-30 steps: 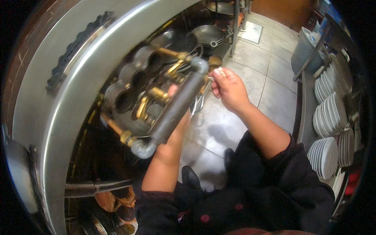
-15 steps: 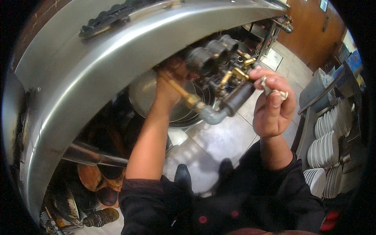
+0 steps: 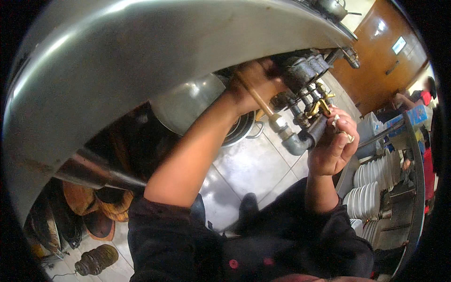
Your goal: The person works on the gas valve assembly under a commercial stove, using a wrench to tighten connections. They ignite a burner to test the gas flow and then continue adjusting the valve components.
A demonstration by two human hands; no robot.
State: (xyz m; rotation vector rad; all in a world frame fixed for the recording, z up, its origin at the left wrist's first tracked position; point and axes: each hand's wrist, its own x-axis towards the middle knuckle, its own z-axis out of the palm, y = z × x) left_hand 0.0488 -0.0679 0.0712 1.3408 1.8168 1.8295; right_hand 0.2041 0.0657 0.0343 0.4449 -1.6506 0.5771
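Observation:
My left hand [image 3: 257,87] reaches up under the steel front of a stove [image 3: 155,51], behind a copper-coloured pipe [image 3: 256,96] and beside black round burner parts [image 3: 303,70]. Its fingers are blurred and partly hidden, so what they grip does not show. My right hand [image 3: 331,148] is closed on a small crumpled whitish piece [image 3: 342,129], paper or cloth. Its fingertips are right by the brass valves [image 3: 320,107] along a thick dark gas pipe [image 3: 317,133]. A grey elbow fitting [image 3: 297,144] joins that pipe to the copper-coloured one.
Below the stove stands a large metal pot [image 3: 188,101] with a handled pan. Stacked white plates [image 3: 364,199] fill a shelf at right. Wooden pieces [image 3: 80,197] and a dark ribbed object [image 3: 97,259] are at lower left. A person [image 3: 416,98] is at far right, near a wooden door [image 3: 376,61].
The view has shifted, with the pipework now further right in it. My right hand has come closer to the brass valves, still holding the whitish piece. My left hand stays under the stove.

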